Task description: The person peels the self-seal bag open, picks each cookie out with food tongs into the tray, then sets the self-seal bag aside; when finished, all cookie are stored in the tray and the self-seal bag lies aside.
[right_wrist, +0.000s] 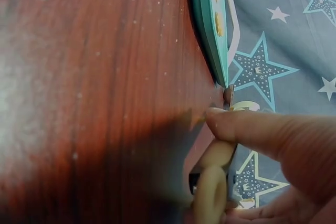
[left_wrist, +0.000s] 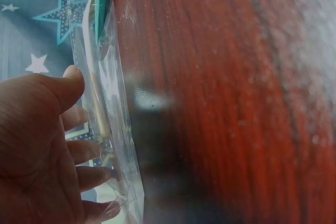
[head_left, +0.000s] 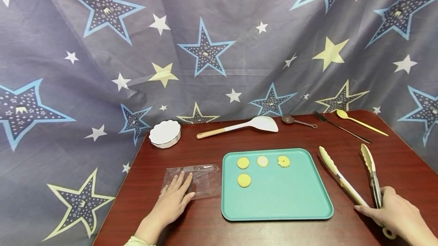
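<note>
My left hand lies with straight, spread fingers on a clear plastic bag, left of the tray. In the left wrist view the fingertips reach the bag's crinkled film. At the right, my right hand grips metal kitchen tongs near their ring end, thumb on one side and fingers on the other. The tongs' cream tips are spread apart, pointing away from me, with nothing between them. Between the hands sits a teal tray bearing yellow round slices and a flower-shaped piece.
A white fluted bowl stands at the back left. Along the back edge lie a white spatula, a brown measuring spoon, a dark long-handled tool and a yellow spoon. A star-patterned curtain hangs behind the table.
</note>
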Tool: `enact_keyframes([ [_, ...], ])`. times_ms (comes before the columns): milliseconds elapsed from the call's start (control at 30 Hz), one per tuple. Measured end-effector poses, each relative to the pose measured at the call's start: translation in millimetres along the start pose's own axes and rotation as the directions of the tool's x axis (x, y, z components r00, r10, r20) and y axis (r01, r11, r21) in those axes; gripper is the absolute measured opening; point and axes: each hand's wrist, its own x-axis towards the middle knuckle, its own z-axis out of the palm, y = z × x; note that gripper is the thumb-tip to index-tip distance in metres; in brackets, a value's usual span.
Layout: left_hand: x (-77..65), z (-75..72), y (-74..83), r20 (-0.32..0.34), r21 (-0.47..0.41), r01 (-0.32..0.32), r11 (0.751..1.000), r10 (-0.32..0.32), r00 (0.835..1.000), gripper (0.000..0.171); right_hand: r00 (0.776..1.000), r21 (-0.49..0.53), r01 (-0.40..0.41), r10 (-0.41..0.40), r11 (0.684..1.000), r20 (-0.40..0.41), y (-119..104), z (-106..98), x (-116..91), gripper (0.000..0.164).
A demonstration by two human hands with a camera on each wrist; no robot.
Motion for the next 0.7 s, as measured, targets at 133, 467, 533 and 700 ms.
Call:
enact_keyframes([
  [133, 0.4, 1.4, -1.8, 0.012, -0.008, 0.012, 1.0, -0.012, 1.0, 0.062, 1.0, -0.004, 0.023, -0.023, 1.0, 0.003, 0.8, 0.0, -2.6, 0.092],
  [467, 1.2, -0.1, -3.5, 0.006, -0.028, 0.033, 0.999, -0.033, 0.999, 0.067, 0.998, -0.028, 0.059, -0.059, 0.998, 0.008, -2.7, -0.3, 0.3, 0.102],
  [533, 1.6, -0.4, -3.3, 0.001, -0.028, 0.034, 0.999, -0.034, 0.999, 0.068, 0.998, -0.034, 0.06, -0.06, 0.998, 0.008, -2.3, -1.4, 1.8, 0.104],
  [700, 5.0, -1.1, -1.6, -0.005, -0.036, 0.029, 0.999, -0.03, 1.0, 0.068, 0.997, -0.045, 0.077, -0.078, 0.996, -0.016, -0.4, -8.9, 4.6, 0.097],
])
